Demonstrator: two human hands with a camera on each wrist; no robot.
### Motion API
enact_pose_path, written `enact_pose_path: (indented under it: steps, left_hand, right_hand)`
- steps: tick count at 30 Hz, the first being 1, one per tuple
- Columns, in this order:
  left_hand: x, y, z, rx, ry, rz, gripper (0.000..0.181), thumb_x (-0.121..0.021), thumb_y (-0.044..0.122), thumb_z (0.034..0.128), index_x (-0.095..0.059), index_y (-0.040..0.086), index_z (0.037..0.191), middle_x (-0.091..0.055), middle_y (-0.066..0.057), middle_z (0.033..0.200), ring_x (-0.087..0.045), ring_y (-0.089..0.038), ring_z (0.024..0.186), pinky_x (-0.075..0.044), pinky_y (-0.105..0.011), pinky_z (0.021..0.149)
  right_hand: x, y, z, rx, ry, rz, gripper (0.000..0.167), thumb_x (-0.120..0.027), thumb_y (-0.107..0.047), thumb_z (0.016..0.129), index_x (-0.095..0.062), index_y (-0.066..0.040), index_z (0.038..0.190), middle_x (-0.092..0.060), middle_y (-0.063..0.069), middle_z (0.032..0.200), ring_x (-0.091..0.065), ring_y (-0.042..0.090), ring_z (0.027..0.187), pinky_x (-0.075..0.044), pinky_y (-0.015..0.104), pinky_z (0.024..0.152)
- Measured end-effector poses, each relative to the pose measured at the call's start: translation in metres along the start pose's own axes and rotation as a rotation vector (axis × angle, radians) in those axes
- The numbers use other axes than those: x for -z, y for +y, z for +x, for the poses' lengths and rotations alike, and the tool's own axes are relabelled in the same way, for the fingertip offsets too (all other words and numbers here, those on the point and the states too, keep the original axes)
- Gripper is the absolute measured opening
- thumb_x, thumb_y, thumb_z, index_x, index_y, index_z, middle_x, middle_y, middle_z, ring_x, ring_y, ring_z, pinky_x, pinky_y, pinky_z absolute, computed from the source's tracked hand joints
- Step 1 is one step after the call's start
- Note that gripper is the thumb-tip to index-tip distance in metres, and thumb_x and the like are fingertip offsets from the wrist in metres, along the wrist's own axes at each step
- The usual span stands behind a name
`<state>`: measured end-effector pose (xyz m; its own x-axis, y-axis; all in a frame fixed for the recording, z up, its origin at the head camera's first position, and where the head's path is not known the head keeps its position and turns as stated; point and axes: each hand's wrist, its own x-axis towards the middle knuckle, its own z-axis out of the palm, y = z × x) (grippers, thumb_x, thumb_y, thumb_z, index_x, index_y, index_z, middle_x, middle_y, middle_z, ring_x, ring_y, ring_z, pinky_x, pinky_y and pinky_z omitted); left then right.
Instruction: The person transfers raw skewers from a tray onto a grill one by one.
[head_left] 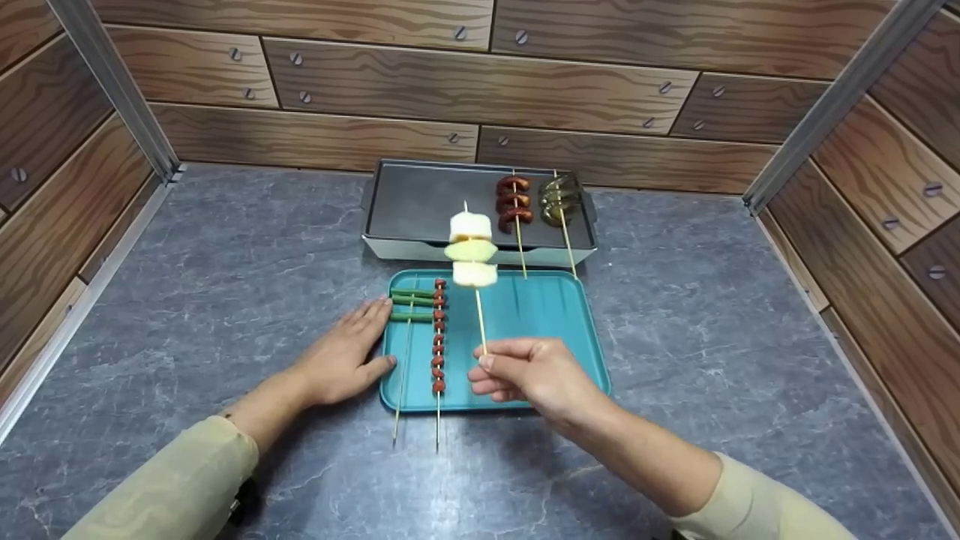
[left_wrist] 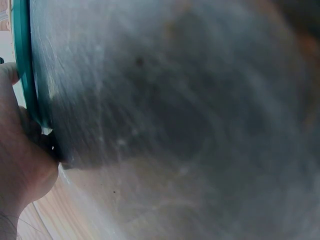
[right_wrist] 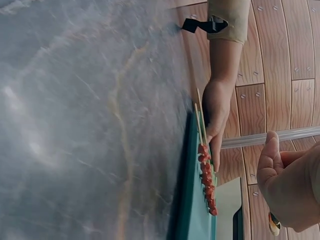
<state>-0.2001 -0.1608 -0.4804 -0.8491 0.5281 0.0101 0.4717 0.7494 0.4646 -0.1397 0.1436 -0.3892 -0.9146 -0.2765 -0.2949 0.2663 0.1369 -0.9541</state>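
Observation:
My right hand [head_left: 536, 375] pinches the bare lower end of a skewer [head_left: 481, 319] between thumb and fingers. Two white chunks sandwich a pale yellow-green piece on its upper part, lifted above the teal tray [head_left: 540, 322]. At the tray's left edge rests my left hand [head_left: 341, 360], its fingers extended and the thumb on the rim. Beside it on the tray lie a skewer with several green stalks [head_left: 412, 317] and a skewer of small red pieces [head_left: 439, 341]. The right wrist view shows the red pieces [right_wrist: 206, 175] beyond the tray edge.
Behind the tray stands a flat grill [head_left: 435, 199] with a dark plate. On its right half lie a skewer of reddish-brown curled pieces [head_left: 514, 201] and one of dark green pieces [head_left: 559, 199]. Wood-patterned walls [head_left: 480, 67] enclose the grey marbled table [head_left: 262, 240].

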Motion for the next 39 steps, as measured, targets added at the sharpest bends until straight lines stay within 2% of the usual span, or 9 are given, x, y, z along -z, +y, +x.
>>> enact_pose_path:
  steps: [9, 26, 39]
  left_hand:
    - [0.000, -0.001, 0.002, -0.021, 0.012, 0.000, 0.083, -0.051, 0.039, 0.1078, -0.015, -0.007, 0.166, -0.017, -0.027, 0.172, -0.014, -0.044, 0.160, -0.012, -0.058, 0.130]
    - [0.000, 0.000, 0.002, -0.015, 0.008, 0.003, 0.083, -0.051, 0.040, 0.1083, -0.015, -0.007, 0.166, -0.016, -0.028, 0.172, -0.013, -0.045, 0.160, -0.011, -0.060, 0.129]
    - [0.000, 0.000, 0.001, 0.006, -0.008, -0.011, 0.083, -0.051, 0.040, 0.1082, -0.013, -0.004, 0.167, -0.015, -0.024, 0.174, -0.013, -0.041, 0.161, -0.011, -0.057, 0.130]
  right_hand:
    - [0.004, -0.008, 0.014, 0.041, -0.013, -0.001, 0.032, -0.066, -0.006, 0.104, -0.068, 0.012, 0.130, -0.079, 0.022, 0.103, -0.079, 0.018, 0.085, -0.064, 0.027, 0.075]
    - [0.015, -0.017, 0.038, 0.044, 0.008, -0.031, 0.032, -0.067, -0.009, 0.105, -0.069, 0.008, 0.132, -0.079, 0.019, 0.106, -0.079, 0.020, 0.090, -0.064, 0.029, 0.079]
    - [0.017, -0.021, 0.058, 0.035, 0.082, 0.003, 0.031, -0.067, -0.007, 0.105, -0.070, 0.007, 0.132, -0.079, 0.020, 0.106, -0.079, 0.019, 0.088, -0.064, 0.027, 0.077]
